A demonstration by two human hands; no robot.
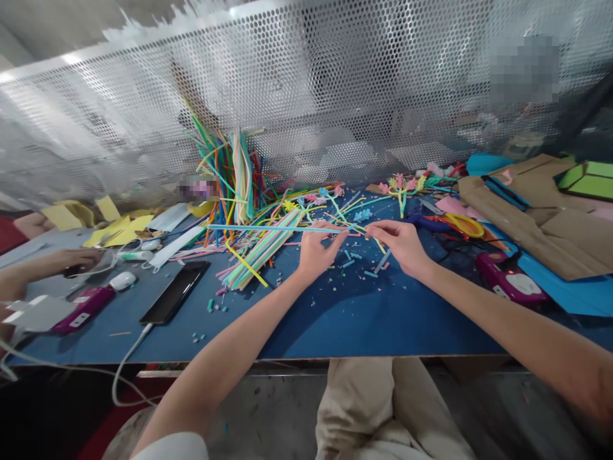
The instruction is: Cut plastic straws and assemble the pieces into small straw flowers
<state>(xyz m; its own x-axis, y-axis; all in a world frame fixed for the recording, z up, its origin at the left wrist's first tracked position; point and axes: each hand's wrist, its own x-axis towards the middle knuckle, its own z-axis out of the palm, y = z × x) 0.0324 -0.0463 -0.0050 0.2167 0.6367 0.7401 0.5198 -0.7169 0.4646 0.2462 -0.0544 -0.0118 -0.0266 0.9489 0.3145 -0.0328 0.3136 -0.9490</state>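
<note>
My left hand (pixel 316 249) pinches a long thin light-blue plastic straw (pixel 268 228) near its right end, holding it level just above the blue table (pixel 335 319); my right hand (pixel 400 246) closes its grip on a small yellow-green straw piece (pixel 371 235) beside that end. A few finished straw flowers (pixel 401 186) lie further back, so some are done — the heap of colourful loose straws (pixel 261 249) suggests much is left. Cut straw bits (pixel 357 259) litter the space under my hands. A black phone (pixel 175 292) lies to the left, yellow-handled scissors (pixel 462 225) to the right, and another person's hand (pixel 71 260) rests far left.
</note>
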